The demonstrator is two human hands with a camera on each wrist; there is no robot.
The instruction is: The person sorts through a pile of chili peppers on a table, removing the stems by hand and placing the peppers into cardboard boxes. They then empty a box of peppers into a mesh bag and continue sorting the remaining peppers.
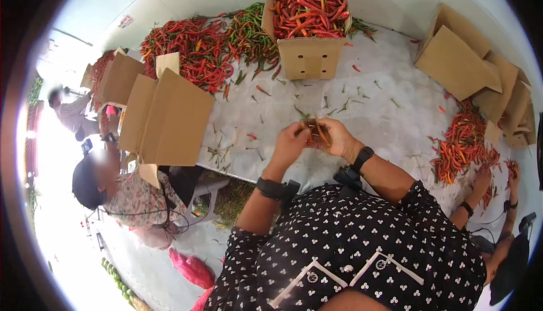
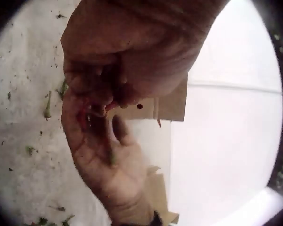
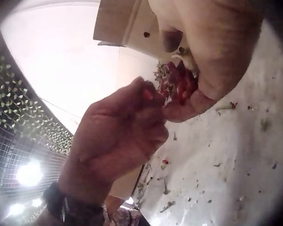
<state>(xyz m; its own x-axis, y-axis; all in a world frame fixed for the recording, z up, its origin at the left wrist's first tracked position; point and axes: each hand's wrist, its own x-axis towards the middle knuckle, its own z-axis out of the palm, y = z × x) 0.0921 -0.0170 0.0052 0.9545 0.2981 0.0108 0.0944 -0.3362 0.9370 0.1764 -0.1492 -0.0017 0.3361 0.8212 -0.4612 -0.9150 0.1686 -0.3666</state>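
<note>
In the head view both hands meet over the white table, in front of the chili box. My right hand [image 1: 337, 137] holds several chilies [image 1: 323, 134] in its bent fingers. Red chilies [image 3: 181, 84] with green stems show inside that hand in the right wrist view. Close against them is my left hand [image 1: 290, 143], its fingers curled and pinching at the chilies; a bit of red [image 3: 147, 94] shows at its fingertips. From the left wrist side, a dark chili [image 2: 108, 141] lies along the right palm. The left fingertips are partly shadowed.
A cardboard box [image 1: 308, 59] full of red chilies stands ahead. Piles of red chilies [image 1: 184, 48] and green chilies [image 1: 253, 31] lie back left, another pile [image 1: 461, 141] at right. Loose stems [image 1: 342, 106] litter the table. Open boxes [image 1: 169, 119] and other people [image 1: 141, 198] flank the sides.
</note>
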